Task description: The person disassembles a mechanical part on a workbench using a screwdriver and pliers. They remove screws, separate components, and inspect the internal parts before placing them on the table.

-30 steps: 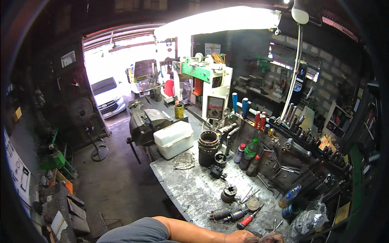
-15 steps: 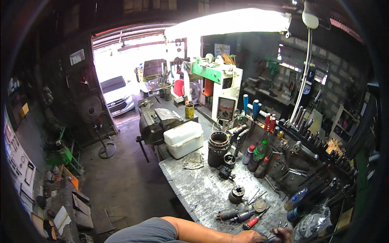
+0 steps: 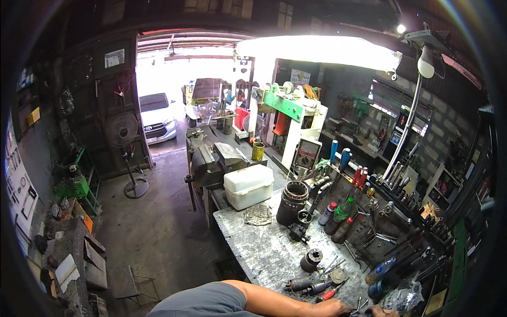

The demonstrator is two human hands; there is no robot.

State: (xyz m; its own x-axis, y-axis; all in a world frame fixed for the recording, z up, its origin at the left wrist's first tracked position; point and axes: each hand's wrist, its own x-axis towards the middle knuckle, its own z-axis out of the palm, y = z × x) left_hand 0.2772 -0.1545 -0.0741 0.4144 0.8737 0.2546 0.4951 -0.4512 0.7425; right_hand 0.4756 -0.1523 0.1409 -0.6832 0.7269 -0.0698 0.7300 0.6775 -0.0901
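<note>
At the lower edge of the head view, my left hand (image 3: 335, 308) lies over the bench with its fingers closed. Close to its right is my right hand (image 3: 381, 311), cut off by the frame and also curled. Small metal pieces (image 3: 360, 305) show between the two, but what either hand grips is too small to make out. Beyond my left hand lies a red-handled screwdriver (image 3: 327, 296), next to dark cylindrical motor parts (image 3: 299, 284). A short round dark part (image 3: 311, 260) stands farther back. A crumpled clear plastic bag (image 3: 404, 298) sits right of my right hand.
On the metal-topped bench (image 3: 248, 244) stand a ringed cylindrical housing (image 3: 292, 205), a white plastic box (image 3: 248, 188) and several bottles (image 3: 340, 214). A tool rack (image 3: 364, 217) borders its right side. A vise (image 3: 208, 164) lies past the box; a pedestal fan (image 3: 127, 158) stands on the floor.
The view has tilted up and turned slightly, so the scene sits lower and to the right. Both hands stay close together at the lower edge, the right slightly farther right.
</note>
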